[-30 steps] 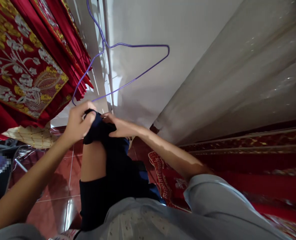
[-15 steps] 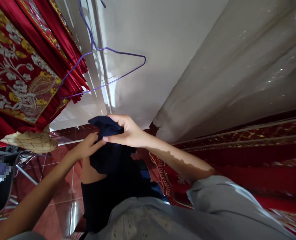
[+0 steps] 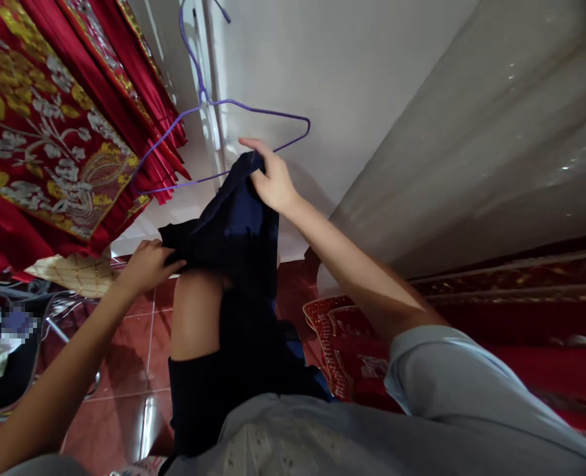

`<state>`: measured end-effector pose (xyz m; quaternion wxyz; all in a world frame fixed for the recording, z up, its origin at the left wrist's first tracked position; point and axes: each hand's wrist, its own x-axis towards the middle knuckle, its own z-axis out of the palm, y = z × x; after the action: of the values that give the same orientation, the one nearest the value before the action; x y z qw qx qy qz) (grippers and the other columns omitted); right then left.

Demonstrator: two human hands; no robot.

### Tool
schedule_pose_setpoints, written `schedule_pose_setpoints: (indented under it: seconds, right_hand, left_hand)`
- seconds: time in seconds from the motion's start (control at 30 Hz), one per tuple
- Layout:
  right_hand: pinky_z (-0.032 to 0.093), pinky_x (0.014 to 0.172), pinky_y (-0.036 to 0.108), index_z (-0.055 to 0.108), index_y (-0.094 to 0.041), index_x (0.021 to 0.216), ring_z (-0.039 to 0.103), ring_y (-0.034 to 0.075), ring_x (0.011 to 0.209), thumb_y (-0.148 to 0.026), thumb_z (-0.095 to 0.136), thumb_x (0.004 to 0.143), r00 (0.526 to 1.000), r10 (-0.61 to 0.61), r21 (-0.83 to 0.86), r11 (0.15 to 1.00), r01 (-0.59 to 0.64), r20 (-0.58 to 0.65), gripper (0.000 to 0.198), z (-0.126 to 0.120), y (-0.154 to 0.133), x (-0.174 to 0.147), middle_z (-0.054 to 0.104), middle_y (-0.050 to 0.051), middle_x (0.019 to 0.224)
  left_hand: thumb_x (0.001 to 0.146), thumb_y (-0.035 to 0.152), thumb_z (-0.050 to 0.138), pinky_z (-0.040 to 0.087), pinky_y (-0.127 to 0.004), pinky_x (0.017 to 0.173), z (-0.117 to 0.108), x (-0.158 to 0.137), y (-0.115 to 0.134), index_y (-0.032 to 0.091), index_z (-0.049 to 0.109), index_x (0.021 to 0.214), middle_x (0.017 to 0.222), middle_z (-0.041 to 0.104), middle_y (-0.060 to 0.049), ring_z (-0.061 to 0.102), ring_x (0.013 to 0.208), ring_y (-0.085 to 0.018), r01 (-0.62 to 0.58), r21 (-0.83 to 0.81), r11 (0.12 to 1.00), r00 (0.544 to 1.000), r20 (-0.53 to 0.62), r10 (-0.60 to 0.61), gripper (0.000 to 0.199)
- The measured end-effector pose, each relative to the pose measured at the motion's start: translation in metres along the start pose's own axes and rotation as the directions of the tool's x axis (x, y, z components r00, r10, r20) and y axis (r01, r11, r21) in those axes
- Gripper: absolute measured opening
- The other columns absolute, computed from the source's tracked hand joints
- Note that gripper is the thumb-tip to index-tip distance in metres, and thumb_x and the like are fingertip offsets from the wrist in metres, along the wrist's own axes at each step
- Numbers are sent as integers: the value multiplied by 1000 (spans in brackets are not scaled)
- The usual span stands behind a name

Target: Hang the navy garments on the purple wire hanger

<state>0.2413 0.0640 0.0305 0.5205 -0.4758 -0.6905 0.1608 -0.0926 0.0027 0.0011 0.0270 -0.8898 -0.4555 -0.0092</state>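
A dark navy cloth garment (image 3: 243, 211) is stretched between my two hands above my bare knee. My right hand (image 3: 273, 182) pinches its upper edge between thumb and fingers, just in front of the lower bar of a purple wire hanger (image 3: 257, 109). Lower and to the left, my left hand (image 3: 148, 264) grips the cloth's other end. The hanger hangs in front of the wall, and the cloth covers part of its lower bar. What kind of garment it is, I cannot tell.
Red embroidered cloths (image 3: 65, 132) hang at the left, behind the hanger's left end. A pale sheer curtain (image 3: 446, 165) slopes down at the right, above red fabric (image 3: 471, 324). A dark chair (image 3: 20, 363) with things on it stands at lower left.
My right hand has risen towards the hanger, drawing the cloth up and open. My left hand has shifted left, so the bunched cloth is now spread. The view has moved slightly.
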Motion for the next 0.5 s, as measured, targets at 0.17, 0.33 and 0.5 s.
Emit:
schedule_pose_setpoints:
  seconds: [0.17,0.33,0.5]
  right_hand:
    - [47,107,39,67,-22,108,65,26,114,-26,46,94,997,48,-43,998,-45,60,25,18,37,0,72,8,112]
    - [54,91,42,51,-22,64,61,22,77,-31,56,87,986,51,-43,997,-58,-159,25,2,40,-8,53,0,62]
    - [55,74,37,25,-24,54,43,16,63,-37,65,81,977,36,-12,999,-39,-211,50,-20,31,-10,31,-4,51]
  left_hand:
    - [99,51,41,49,-35,72,-8,-10,-10,18,73,76,77,69,-11,65,73,-25,189,-127,974,981,-8,-192,51]
    - [100,44,42,53,-42,97,-23,-11,-10,17,72,108,115,73,-15,68,109,-30,243,-242,939,900,-306,-312,41]
    - [100,34,41,48,-44,108,-41,15,-7,16,65,102,131,67,-17,62,126,-29,226,-315,922,814,-459,-356,30]
